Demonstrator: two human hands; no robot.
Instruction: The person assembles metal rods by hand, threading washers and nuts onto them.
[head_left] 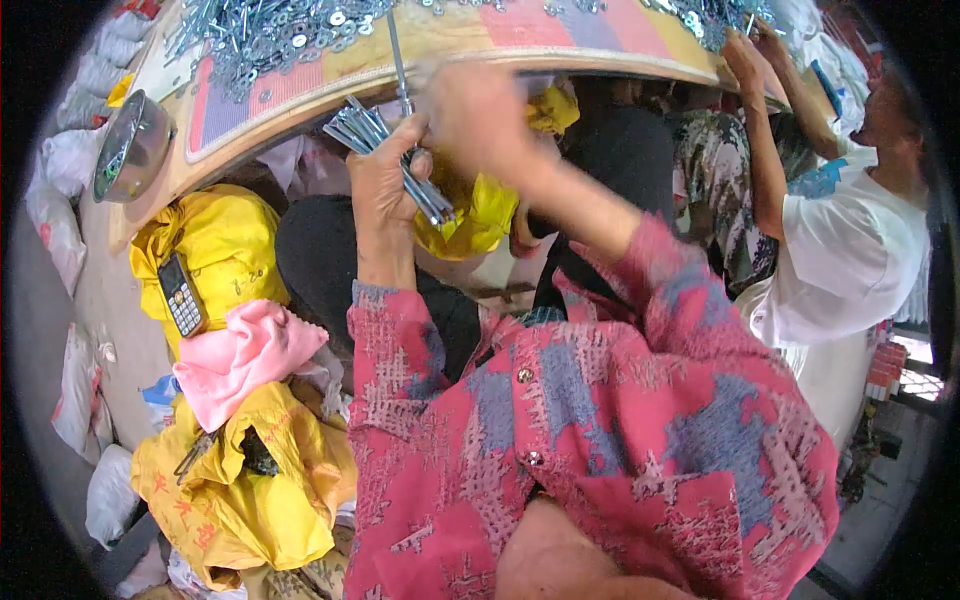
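In my left hand [385,185] is a bundle of long silvery bolts [432,203], with the fingers and thumb closed round it in front of the table edge. One long thin metal rod [397,62] stands up from beside the thumb toward the tabletop. My right hand [475,115] is just right of that rod, smeared by motion, so its fingers and anything in them cannot be made out. Loose washers [300,40] and more bolts [225,28] lie heaped on the tabletop beyond my hands.
A striped mat [520,30] covers the curved table. A metal bowl [135,148] sits at its left end. Yellow sacks [225,225], a keypad phone [181,296] and a pink cloth [248,360] are at my left. On the right, a person in white [850,250] handles hardware.
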